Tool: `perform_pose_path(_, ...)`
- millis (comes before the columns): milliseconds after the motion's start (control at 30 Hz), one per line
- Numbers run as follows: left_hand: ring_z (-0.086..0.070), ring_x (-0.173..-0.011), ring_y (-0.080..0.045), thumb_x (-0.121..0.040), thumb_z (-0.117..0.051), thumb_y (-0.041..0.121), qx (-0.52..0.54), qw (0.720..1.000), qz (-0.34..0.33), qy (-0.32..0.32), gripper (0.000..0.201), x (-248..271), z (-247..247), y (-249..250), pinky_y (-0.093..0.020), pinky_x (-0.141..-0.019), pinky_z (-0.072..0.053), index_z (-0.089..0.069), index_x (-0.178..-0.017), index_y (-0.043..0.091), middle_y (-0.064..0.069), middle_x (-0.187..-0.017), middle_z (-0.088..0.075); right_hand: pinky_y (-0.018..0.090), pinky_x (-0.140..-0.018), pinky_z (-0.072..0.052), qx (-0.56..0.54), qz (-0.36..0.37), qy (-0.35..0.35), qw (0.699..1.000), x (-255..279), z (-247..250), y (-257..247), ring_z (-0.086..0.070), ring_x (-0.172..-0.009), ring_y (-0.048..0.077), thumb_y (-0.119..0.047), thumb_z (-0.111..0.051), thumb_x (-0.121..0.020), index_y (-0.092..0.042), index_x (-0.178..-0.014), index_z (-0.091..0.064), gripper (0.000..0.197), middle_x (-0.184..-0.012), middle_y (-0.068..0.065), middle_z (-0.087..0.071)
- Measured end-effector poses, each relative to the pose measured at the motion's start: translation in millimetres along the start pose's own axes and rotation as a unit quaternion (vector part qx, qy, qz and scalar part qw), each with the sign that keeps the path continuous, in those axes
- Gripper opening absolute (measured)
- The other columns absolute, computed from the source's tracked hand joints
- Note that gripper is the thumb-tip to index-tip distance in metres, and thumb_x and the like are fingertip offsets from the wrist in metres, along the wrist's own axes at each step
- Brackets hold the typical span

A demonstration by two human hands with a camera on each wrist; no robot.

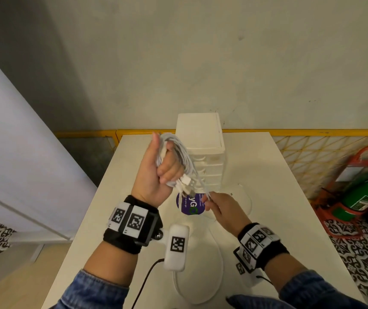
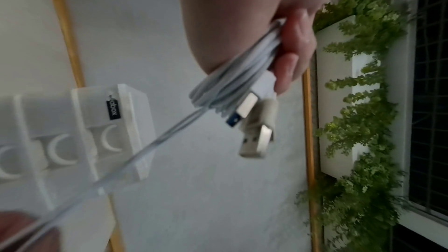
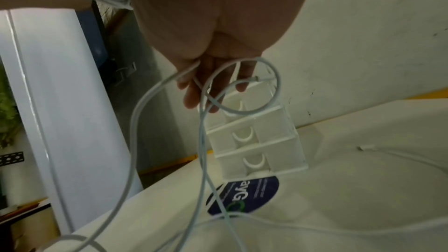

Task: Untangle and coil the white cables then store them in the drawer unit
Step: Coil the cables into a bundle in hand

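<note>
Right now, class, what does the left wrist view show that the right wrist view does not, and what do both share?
Only the left wrist view shows the USB plugs hanging from the coiled cables gripped by the left hand, and green plants. Only the right wrist view shows the right hand pinching a loose cable, and a purple sticker. Both show the drawer unit.

White cables (image 1: 179, 157) hang coiled above the table, USB plugs (image 2: 254, 122) dangling, loose strands trailing before the closed white drawer unit (image 1: 203, 150).
</note>
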State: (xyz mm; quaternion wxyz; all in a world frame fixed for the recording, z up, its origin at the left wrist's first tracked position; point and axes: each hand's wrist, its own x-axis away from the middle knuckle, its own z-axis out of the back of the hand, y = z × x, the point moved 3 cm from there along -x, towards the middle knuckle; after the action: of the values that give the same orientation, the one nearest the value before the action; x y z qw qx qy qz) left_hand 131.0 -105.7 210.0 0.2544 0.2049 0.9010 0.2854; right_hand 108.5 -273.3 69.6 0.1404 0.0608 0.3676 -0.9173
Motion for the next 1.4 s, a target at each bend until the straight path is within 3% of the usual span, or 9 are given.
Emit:
perform_pose_path(267,-0.035,-0.041,-0.006,-0.097,-0.035,0.044,-0.031,0.968,-0.137,0.208,0.035,-11.4,15.3,25.3,-0.019,-0.049,-0.034,-0.049,-0.080,0.017,0.008,-0.046,-0.038,0.018,-0.079,-0.028,0.042,0.058,-0.072,0.995,11.9,-18.3,-14.5,-0.053,-0.069,0.010,-0.037,-0.058,-0.082,-0.024,-0.089,-0.066,0.016,-0.062,-0.011,-0.054)
perform_pose_path(433,-0.040,-0.049,-0.013,-0.099,-0.037,0.035,-0.295,0.892,-0.163,0.300,0.034,-1.0,26.5,23.2,-0.026,-0.053,-0.039,-0.045,-0.072,0.016,0.000,-0.056,-0.041,0.015,-0.086,-0.026,0.051,0.153,-0.046,0.986,13.5,-13.8,-31.5,-0.050,-0.082,0.006,-0.031,-0.063,-0.081,-0.033,-0.102,-0.064,0.021,-0.066,-0.012,-0.059)
perform_pose_path(700,-0.052,-0.050,-0.005,-0.091,-0.055,0.034,-0.688,0.716,0.026,0.112,0.018,11.5,41.5,-13.6,-0.028,-0.057,-0.046,-0.057,-0.078,0.022,0.004,-0.058,-0.054,0.025,-0.073,-0.035,-0.011,0.216,0.116,0.969,3.0,19.8,-59.6,-0.047,-0.065,0.012,-0.030,-0.055,-0.090,-0.028,-0.093,-0.070,0.016,-0.058,-0.003,-0.060)
perform_pose_path(800,-0.046,-0.037,-0.014,-0.088,-0.053,0.049,-0.648,0.733,0.203,0.032,0.051,23.1,41.0,-28.0,-0.027,-0.047,-0.043,-0.056,-0.064,0.004,-0.002,-0.043,-0.049,0.028,-0.076,-0.036,0.007,0.201,0.195,0.960,-3.2,39.0,-54.0,-0.046,-0.064,0.011,-0.027,-0.066,-0.079,-0.030,-0.085,-0.071,0.009,-0.053,-0.003,-0.058)
perform_pose_path(900,-0.047,-0.044,-0.011,-0.080,-0.070,0.036,-0.567,0.772,0.286,-0.010,0.032,28.6,29.7,-37.7,-0.019,-0.047,-0.037,-0.058,-0.069,0.009,0.002,-0.050,-0.054,0.034,-0.090,-0.033,0.089,0.165,0.188,0.964,-8.4,41.8,-36.1,-0.049,-0.073,0.008,-0.037,-0.063,-0.074,-0.027,-0.072,-0.072,0.013,-0.058,-0.007,-0.064)
perform_pose_path(1033,-0.041,-0.035,-0.002,-0.084,-0.067,0.018,-0.580,0.777,0.229,0.082,0.021,24.2,28.3,-19.6,-0.015,-0.042,-0.033,-0.056,-0.067,0.015,0.009,-0.040,-0.051,0.035,-0.104,-0.026,0.086,0.072,0.113,0.987,-6.8,37.7,-4.6,-0.054,-0.090,0.007,-0.053,-0.053,-0.077,-0.027,-0.085,-0.071,0.032,-0.081,-0.009,-0.069)
perform_pose_path(1133,-0.032,-0.035,-0.011,-0.085,-0.065,0.016,-0.512,0.822,0.165,0.190,0.019,22.1,33.3,3.4,-0.020,-0.037,-0.029,-0.054,-0.074,0.004,0.001,-0.044,-0.042,0.035,-0.090,-0.043,0.032,0.028,0.070,0.997,2.8,35.0,5.8,-0.060,-0.089,0.015,-0.043,-0.054,-0.086,-0.022,-0.096,-0.069,0.028,-0.091,-0.004,-0.071)
perform_pose_path(1300,-0.032,-0.038,-0.013,-0.086,-0.064,0.019,-0.540,0.802,0.101,0.234,0.023,18.0,31.7,12.3,-0.021,-0.040,-0.030,-0.058,-0.081,-0.002,-0.006,-0.051,-0.041,0.041,-0.078,-0.053,-0.047,-0.100,0.031,0.993,11.6,27.4,15.6,-0.066,-0.078,0.015,-0.034,-0.056,-0.089,-0.023,-0.094,-0.066,0.016,-0.078,-0.002,-0.072)
perform_pose_path(1400,-0.033,-0.039,-0.013,-0.087,-0.061,0.023,-0.535,0.797,0.080,0.267,0.024,18.6,35.1,15.6,-0.022,-0.041,-0.031,-0.057,-0.075,0.003,-0.010,-0.054,-0.040,0.026,-0.081,-0.050,-0.044,-0.125,0.017,0.991,12.2,29.5,17.2,-0.064,-0.095,0.016,-0.037,-0.065,-0.082,-0.023,-0.114,-0.059,0.036,-0.097,-0.006,-0.068)
